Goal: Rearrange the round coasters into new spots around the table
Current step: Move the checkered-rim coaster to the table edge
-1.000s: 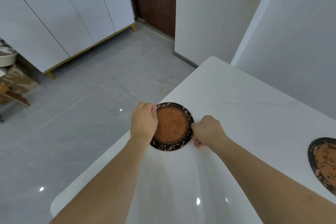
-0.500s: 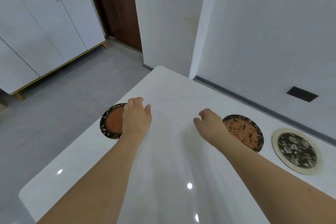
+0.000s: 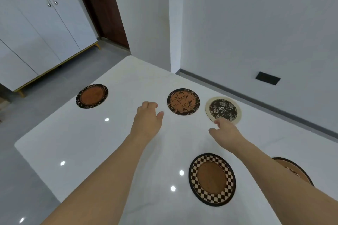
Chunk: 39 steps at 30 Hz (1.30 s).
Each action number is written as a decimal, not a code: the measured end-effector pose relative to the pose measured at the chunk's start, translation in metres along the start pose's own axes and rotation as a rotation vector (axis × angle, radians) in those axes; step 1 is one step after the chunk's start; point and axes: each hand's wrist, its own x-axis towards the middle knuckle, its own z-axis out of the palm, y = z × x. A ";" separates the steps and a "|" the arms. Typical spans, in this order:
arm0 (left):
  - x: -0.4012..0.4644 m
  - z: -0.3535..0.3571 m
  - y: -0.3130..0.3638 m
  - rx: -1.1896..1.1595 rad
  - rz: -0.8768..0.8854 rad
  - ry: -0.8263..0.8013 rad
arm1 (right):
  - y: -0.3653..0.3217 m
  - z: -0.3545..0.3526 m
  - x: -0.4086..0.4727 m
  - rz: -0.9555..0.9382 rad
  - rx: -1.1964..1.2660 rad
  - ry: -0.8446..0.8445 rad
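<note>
Several round coasters lie on the white table (image 3: 95, 144). A brown coaster with a dark leafy rim (image 3: 92, 96) sits near the left edge. An orange bird-pattern coaster (image 3: 183, 101) lies in the middle, just beyond my left hand (image 3: 148, 120), which hovers open and holds nothing. A cream-rimmed black floral coaster (image 3: 223, 109) lies to its right; the fingertips of my right hand (image 3: 224, 132) reach its near edge. A checkered-rim coaster (image 3: 212, 179) lies close to me between my forearms. My right arm partly hides another coaster (image 3: 296, 170).
A grey wall with a dark baseboard (image 3: 256, 95) runs along the table's far right side. White cabinets (image 3: 42, 29) and a brown door (image 3: 102, 5) stand across the grey tiled floor (image 3: 76, 71), beyond the table's left edge.
Both hands let go of the leafy-rim coaster at the left edge and moved right. My view swung right, and my right hand passed the orange coaster to the floral coaster's edge.
</note>
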 end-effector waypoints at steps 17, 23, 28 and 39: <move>-0.135 0.110 0.094 -0.056 -0.298 -0.172 | 0.153 -0.049 -0.072 0.043 0.027 -0.235; -0.147 0.164 0.070 -0.100 -0.445 -0.224 | 0.149 -0.002 -0.047 0.118 0.174 -0.304; -0.145 0.201 0.068 0.202 -0.450 0.022 | 0.152 0.033 -0.021 0.165 0.171 -0.199; -0.147 0.189 0.048 -0.329 -0.554 -0.019 | 0.153 0.042 -0.029 0.179 0.193 -0.169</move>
